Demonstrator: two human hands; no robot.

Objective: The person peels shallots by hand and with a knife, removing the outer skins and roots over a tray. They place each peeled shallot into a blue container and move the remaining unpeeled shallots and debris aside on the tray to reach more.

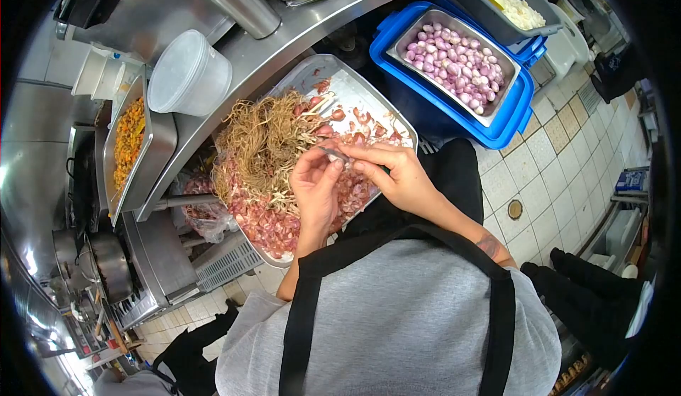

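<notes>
Both hands meet above a large metal tray (399,119) full of shallot skins and unpeeled shallots. My left hand (316,183) is closed, its fingers pinching a small dark object that looks like a knife blade. My right hand (390,172) pinches something small and pale against it, too small to name. A heap of dry brown roots (266,140) lies on the tray beyond my left hand. Reddish skins (266,222) spread under and around the hands. Peeled pink shallots (454,66) fill a metal pan (410,61) on a blue lid (489,137) at the upper right.
A steel counter (284,55) curves behind the tray, with a white lidded tub (190,73) and a pan of chopped vegetables (159,147). A grey bin (514,34) holds white pieces. Dark-clothed people's legs (589,289) show at right, another person (191,353) at lower left.
</notes>
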